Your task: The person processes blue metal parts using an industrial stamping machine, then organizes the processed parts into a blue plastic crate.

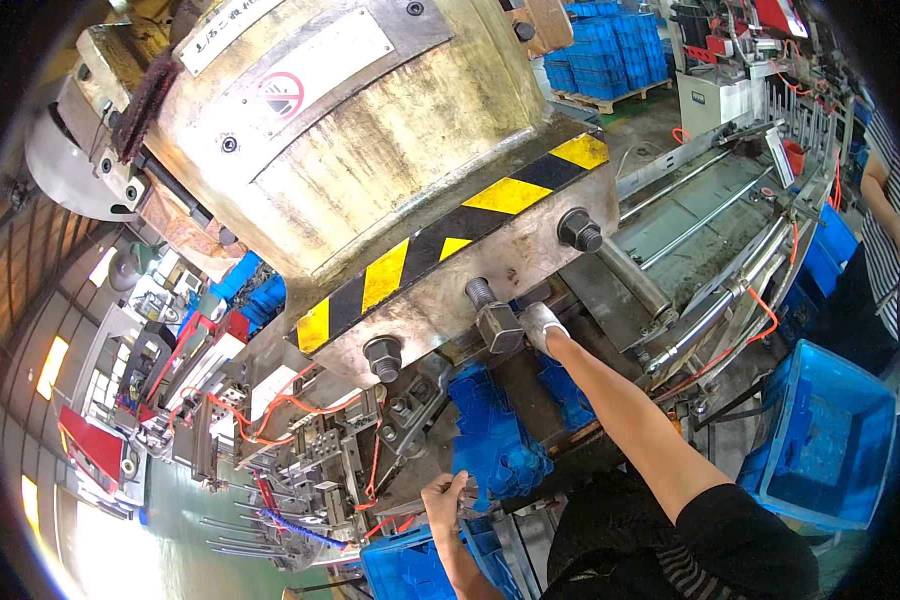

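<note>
Head view. A large press fills the upper middle of the frame; its metal body is worn and cream-grey, with a yellow-and-black hazard stripe running along the lower edge. Three heavy bolts stand out below the stripe.

Right hand: gloved in pale grey, arm bare and stretched forward from the lower right. The hand is reaching under the press edge, just beside the middle bolt and its square nut. Fingers are tucked out of sight under the machine; I cannot tell whether they are closed on anything.

Left hand: bare, low in the frame, fingers curled shut around a thin grey metal strip that lies roughly level and sticks out to the left of the fist.

Blue plastic parts lie in a heap on the press bed between the two hands, just above the left hand and below the right one. More blue pieces sit near the right forearm.

A blue crate is at the lower edge, under the left hand. A second, larger blue crate stands to the right, well apart from both hands. Orange cables run across the tooling at left. Another person's striped sleeve shows at the far right edge.
</note>
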Demonstrator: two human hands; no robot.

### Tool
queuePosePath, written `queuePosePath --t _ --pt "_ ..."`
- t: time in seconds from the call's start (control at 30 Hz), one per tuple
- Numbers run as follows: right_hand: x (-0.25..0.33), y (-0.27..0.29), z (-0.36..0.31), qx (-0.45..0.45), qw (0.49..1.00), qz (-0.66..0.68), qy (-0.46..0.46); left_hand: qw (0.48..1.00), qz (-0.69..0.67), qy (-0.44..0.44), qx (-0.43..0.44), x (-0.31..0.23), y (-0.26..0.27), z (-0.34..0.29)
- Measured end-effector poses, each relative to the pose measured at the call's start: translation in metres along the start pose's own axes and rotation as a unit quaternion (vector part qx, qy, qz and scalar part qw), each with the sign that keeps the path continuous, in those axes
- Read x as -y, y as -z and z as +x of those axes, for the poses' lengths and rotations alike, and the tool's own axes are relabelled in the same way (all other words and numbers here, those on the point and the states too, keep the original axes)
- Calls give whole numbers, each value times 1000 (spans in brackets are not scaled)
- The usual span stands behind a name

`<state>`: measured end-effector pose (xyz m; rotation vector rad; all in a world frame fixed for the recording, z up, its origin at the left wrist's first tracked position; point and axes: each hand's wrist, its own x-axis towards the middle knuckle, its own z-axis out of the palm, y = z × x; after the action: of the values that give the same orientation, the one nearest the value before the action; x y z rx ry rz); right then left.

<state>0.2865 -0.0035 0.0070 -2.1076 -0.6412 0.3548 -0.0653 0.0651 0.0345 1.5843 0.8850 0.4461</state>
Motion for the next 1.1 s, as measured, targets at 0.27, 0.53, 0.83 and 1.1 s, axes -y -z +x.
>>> queuePosePath --t 0.27,0.53,0.83,1.1 --pt "55 43 -60 40 928 365 -63 967 -249 -26 -46 -2 -4 -5" --pt "-9 66 -181 -9 973 204 -108 962 -263 -38 -56 -16 -25 -6" --pt "39 103 -203 8 990 -140 -13 953 -289 -56 -66 -33 -69 -17" --pt "59 20 -141 52 950 308 2 940 11 -303 -158 -46 -93 -2"
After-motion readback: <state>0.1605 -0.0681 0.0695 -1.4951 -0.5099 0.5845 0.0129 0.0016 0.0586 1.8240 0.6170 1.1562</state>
